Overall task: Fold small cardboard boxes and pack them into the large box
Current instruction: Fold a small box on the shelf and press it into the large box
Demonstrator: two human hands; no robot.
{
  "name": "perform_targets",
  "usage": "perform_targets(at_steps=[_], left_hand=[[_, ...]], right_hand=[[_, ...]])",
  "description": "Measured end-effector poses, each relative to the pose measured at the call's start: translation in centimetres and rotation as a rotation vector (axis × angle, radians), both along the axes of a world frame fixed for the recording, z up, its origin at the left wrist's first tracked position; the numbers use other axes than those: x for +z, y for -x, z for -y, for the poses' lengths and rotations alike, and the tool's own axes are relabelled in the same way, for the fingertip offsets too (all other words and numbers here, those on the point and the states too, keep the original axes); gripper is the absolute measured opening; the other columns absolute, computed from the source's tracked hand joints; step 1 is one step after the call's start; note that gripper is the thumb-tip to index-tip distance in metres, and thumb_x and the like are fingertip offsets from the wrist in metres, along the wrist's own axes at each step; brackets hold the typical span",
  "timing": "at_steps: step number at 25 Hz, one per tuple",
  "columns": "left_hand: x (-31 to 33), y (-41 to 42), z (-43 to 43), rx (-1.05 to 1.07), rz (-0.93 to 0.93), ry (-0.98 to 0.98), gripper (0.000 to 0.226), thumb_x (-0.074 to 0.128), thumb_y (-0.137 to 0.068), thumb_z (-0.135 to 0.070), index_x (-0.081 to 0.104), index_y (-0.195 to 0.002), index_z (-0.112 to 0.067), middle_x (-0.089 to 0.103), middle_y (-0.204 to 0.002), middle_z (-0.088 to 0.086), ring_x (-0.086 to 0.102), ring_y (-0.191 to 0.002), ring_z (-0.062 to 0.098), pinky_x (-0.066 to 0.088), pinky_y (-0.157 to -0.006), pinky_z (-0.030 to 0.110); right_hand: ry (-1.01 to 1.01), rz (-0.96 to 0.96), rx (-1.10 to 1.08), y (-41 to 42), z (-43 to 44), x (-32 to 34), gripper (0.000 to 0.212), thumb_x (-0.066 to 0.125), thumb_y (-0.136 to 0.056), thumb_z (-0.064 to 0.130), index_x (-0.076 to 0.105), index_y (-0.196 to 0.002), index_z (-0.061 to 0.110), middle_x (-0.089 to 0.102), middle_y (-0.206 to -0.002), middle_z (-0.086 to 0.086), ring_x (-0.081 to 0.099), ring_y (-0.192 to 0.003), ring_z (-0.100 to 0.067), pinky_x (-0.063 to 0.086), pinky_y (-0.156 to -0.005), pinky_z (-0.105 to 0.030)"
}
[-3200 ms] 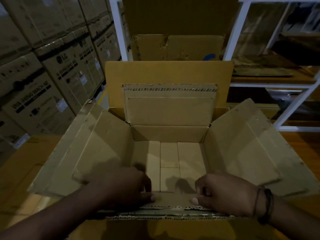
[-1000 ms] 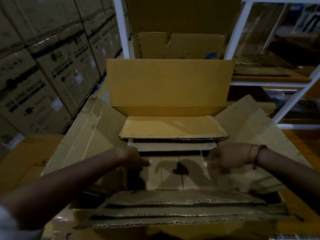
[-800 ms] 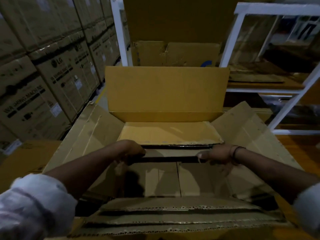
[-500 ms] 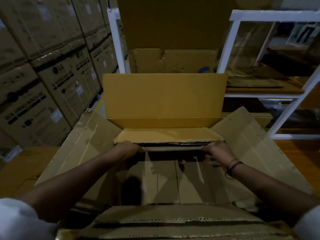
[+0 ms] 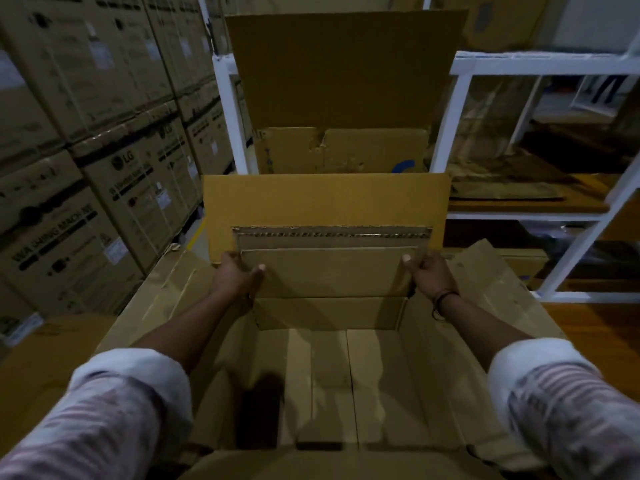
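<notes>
The large brown box stands wide before me, its side flaps splayed out and its bare bottom panels visible. At its far side a flattened cardboard piece stands upright against the yellow-brown far flap. My left hand grips the piece's left edge, thumb on its front face. My right hand, with a dark wristband, grips its right edge. Both arms reach across the box interior.
Stacked printed appliance cartons form a wall on the left. A white metal rack with flat cardboard on its shelves stands behind and to the right. Another tall brown carton rises behind the box. Orange wooden surface lies at right.
The far cardboard piece, lying folded down over the box half a second ago, now stands upright against the far flap, held at both edges. My view has leaned further forward over the box.
</notes>
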State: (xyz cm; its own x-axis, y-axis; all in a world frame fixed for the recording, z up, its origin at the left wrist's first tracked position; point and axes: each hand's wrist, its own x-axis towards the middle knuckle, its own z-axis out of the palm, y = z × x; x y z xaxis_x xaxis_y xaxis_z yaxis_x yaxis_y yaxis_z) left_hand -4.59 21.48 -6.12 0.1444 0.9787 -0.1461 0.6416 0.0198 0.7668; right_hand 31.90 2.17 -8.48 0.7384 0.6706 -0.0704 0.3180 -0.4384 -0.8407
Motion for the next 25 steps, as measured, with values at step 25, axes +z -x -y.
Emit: perform_targets(at_steps=[25], left_hand=[[-3.0, -0.7, -2.2, 0.020, 0.010, -0.037, 0.049, 0.064, -0.098, -0.043, 0.038, -0.124, -0.009, 0.056, -0.124, 0.017, 0.059, -0.113, 0.038, 0.050, -0.092, 0.046]], right_hand=[[0.226, 0.094, 0.066, -1.9, -3.0, -0.7, 0.116, 0.030, -0.064, 0.101, 0.047, -0.137, 0.013, 0.068, -0.113, -0.011, 0.070, -0.093, -0.033, 0.056, -0.089, -0.052]])
